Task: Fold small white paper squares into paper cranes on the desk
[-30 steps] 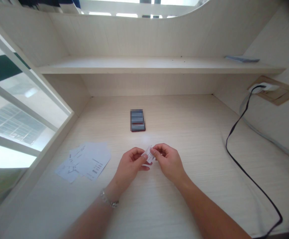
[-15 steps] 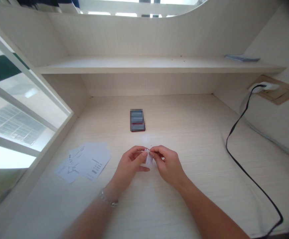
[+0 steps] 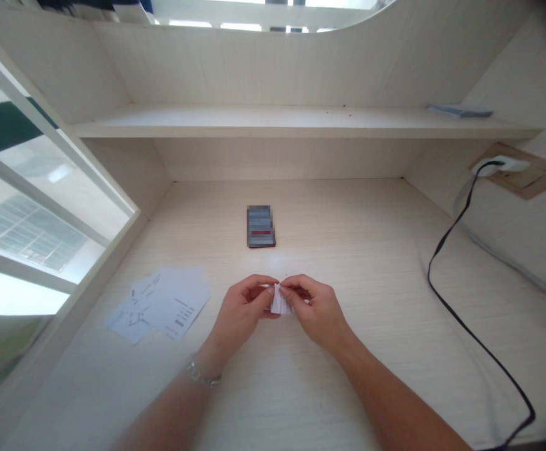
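Note:
Between both hands, low over the middle of the desk, is a small piece of white paper point(image 3: 280, 303) with faint print and what look like creases. My left hand point(image 3: 245, 305), with a bracelet on its wrist, pinches the paper's left side between thumb and fingers. On the other side my right hand point(image 3: 313, 307) grips it near the top, fingers curled. The two sets of fingertips nearly meet at its upper edge. Part of the paper is hidden behind the fingers. Beyond the hands a phone point(image 3: 261, 226), its screen pixelated, lies flat on the desk.
Several printed white sheets point(image 3: 178, 300) overlap on the desk at left. A black cable point(image 3: 461, 319) runs down the right side from a wall socket point(image 3: 526, 172). A shelf point(image 3: 301, 132) spans the back, with a thin flat item point(image 3: 461, 111) at its right end.
The white paper has shifted slightly in the fingers, and its face now shows broader below the fingertips. Both hands keep their pinch in nearly the same place.

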{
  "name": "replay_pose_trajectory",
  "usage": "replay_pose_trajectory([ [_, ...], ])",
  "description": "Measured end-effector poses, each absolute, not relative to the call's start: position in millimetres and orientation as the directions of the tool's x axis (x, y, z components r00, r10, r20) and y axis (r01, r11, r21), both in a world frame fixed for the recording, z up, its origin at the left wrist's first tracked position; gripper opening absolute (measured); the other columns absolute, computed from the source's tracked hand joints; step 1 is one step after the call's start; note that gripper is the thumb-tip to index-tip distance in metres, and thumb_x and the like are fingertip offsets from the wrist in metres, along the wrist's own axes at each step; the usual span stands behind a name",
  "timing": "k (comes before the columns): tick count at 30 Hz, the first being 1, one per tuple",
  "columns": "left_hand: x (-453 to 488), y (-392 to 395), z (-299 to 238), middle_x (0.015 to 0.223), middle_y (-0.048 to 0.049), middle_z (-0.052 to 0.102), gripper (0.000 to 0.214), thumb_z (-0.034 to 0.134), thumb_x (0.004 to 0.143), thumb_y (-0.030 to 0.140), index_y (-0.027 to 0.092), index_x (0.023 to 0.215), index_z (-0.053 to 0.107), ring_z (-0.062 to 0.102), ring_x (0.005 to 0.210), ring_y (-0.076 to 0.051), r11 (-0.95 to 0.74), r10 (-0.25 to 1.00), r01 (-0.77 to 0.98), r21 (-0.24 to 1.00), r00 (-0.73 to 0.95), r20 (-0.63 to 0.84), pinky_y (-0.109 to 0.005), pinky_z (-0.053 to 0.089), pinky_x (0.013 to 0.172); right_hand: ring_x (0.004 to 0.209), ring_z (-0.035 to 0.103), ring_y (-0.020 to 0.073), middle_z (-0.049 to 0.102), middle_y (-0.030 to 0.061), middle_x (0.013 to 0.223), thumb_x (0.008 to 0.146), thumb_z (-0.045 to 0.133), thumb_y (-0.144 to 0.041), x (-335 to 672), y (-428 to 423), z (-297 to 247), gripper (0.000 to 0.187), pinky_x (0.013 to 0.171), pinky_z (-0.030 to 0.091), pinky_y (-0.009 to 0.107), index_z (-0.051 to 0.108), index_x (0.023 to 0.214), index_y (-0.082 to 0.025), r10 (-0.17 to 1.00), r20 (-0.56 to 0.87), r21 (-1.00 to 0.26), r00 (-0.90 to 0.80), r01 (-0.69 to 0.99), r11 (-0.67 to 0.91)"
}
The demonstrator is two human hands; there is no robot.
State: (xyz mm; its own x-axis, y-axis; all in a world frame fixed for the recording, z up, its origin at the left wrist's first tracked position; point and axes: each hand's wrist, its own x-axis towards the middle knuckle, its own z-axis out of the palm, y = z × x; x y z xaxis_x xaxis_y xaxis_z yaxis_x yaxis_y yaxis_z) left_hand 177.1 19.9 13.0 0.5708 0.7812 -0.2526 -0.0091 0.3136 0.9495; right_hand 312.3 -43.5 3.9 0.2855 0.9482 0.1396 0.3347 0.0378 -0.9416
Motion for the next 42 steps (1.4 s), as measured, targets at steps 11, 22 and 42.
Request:
replay_pose_trajectory([
  [11, 173.3, 20.9, 5.6, 0.065, -0.0025, 0.067, 0.013, 0.066, 0.067, 0.026, 0.014, 0.072, 0.065, 0.063, 0.06, -0.015, 0.012, 0.927, 0.156, 0.988, 0.368, -0.07, -0.025, 0.052, 0.058, 0.107, 0.05, 0.02, 0.054, 0.0088, 0.111, 0.079, 0.054, -0.032, 314.9, -42.3, 7.1, 0.015, 0.073, 0.049, 0.027, 0.061, 0.083, -0.019, 0.962, 0.108, -0.967, 0.251, 0.252, 0.043],
  [22, 177.8, 9.4, 3.9, 0.077, -0.003, 0.067, 0.01, 0.061, 0.072, 0.025, 0.018, 0.079, 0.064, 0.063, 0.071, -0.016, -0.231, 0.936, 0.298, 0.926, 0.328, 0.128, -0.026, 0.052, 0.066, 0.06, 0.058, 0.0139, 0.062, 0.0005, 0.072, 0.076, 0.055, -0.027, 310.1, -40.1, -3.3, 0.018, 0.056, 0.044, 0.025, 0.055, 0.092, -0.019, 0.885, 0.08, -0.883, 0.459, 0.445, -0.151],
  [42, 178.2, 10.4, 4.1, 0.08, -0.003, 0.064, 0.011, 0.057, 0.074, 0.024, 0.018, 0.082, 0.061, 0.061, 0.074, -0.016, -0.229, 0.927, 0.3, 0.926, 0.357, 0.113, -0.025, 0.051, 0.067, 0.052, 0.057, 0.0148, 0.063, 0.0004, 0.057, 0.073, 0.058, -0.037, 316.2, -42.2, 1.4, 0.018, 0.052, 0.04, 0.025, 0.067, 0.07, -0.021, 0.843, 0.134, -0.798, 0.521, 0.561, -0.22],
])
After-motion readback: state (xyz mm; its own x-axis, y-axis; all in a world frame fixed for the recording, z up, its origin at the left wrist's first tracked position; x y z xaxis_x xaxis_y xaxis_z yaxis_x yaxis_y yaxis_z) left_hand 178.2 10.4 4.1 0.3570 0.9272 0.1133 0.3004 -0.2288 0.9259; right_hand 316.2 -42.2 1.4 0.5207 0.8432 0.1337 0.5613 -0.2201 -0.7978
